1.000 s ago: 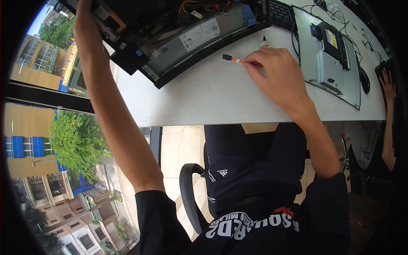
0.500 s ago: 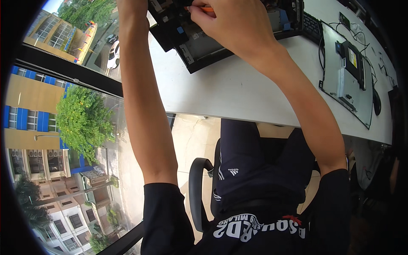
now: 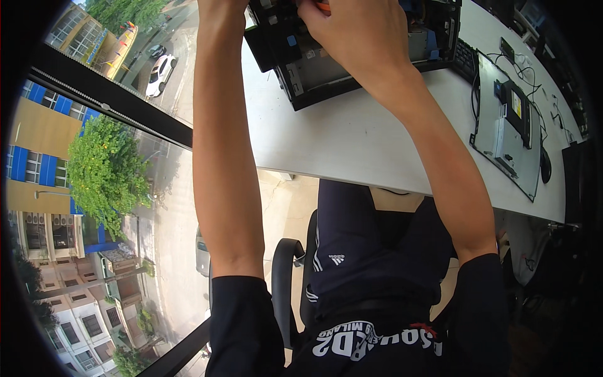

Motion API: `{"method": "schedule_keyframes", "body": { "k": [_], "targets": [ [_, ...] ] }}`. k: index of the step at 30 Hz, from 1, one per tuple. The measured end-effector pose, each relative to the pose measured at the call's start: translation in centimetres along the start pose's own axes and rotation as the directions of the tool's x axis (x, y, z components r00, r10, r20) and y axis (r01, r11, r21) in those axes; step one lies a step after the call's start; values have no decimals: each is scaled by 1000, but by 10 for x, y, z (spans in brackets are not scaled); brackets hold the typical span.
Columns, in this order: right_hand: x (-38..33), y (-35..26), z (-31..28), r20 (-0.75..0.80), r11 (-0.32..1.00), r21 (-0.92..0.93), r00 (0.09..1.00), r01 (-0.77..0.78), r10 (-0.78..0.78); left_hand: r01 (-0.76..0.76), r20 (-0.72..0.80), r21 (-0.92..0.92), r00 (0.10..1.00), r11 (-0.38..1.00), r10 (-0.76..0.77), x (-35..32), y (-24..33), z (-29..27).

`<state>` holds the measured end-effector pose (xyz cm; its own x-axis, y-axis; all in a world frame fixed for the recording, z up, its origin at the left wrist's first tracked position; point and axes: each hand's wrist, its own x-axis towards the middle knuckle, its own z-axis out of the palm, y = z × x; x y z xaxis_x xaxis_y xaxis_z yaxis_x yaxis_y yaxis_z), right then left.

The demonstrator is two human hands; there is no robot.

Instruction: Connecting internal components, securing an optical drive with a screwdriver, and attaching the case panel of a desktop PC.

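Note:
An opened black desktop computer case [image 3: 309, 99] lies on the white table at the top of the view, with metal parts and small blue clips showing inside. My right hand [image 3: 361, 31] reaches over it, fingers closed on a slim orange tool [image 3: 323, 7]. Only a short bit of that tool shows, and its tip is hidden, so I cannot make out its exact kind. My left forearm stretches up to the left side of the case. Of my left hand [image 3: 221, 4] just the wrist end is visible; its fingers are cut off by the upper edge.
Right of the case lie a black keyboard [image 3: 465, 53] and a metal cover panel [image 3: 490, 129] with a disc drive [image 3: 517, 108] on it. Beside them are a black mouse [image 3: 546, 166] and loose cables [image 3: 534, 85]. A window frame [image 3: 113, 94] runs along my left; a chair armrest [image 3: 287, 257] is below.
The whole view has shifted a little, so the case and my hands appear further right and the case slightly lower. My right hand keeps hold of the orange tool over the case.

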<state>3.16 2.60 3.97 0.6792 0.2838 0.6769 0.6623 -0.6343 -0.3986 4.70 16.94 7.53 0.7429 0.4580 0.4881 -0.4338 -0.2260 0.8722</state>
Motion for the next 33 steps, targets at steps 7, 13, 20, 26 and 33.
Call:
{"method": "schedule_keyframes", "body": {
  "k": [7, 13, 20, 26, 33],
  "targets": [
    [-2, 3, 4, -36, 999, -50, 999, -9, 8, -120, 72, -56, 990, 991, 123, -14, 4, 0],
    [-3, 2, 1, -19, 999, -34, 1000, -22, 21, -118, 61, -56, 991, 991, 122, -16, 4, 1],
    [-6, 3, 5, -25, 999, -37, 1000, 16, -17, 2, 12, 14, 1000, 1000, -3, -1, 1, 2],
    [-11, -10, -4, -53, 999, -32, 998, 22, -23, -72, 36, -26, 997, 997, 73, -4, -2, 0],
    [-8, 0, 17, -92, 1000, -19, 996, 20, -22, -84, 61, 8, 995, 996, 83, -23, 9, 1]
  ]
}}
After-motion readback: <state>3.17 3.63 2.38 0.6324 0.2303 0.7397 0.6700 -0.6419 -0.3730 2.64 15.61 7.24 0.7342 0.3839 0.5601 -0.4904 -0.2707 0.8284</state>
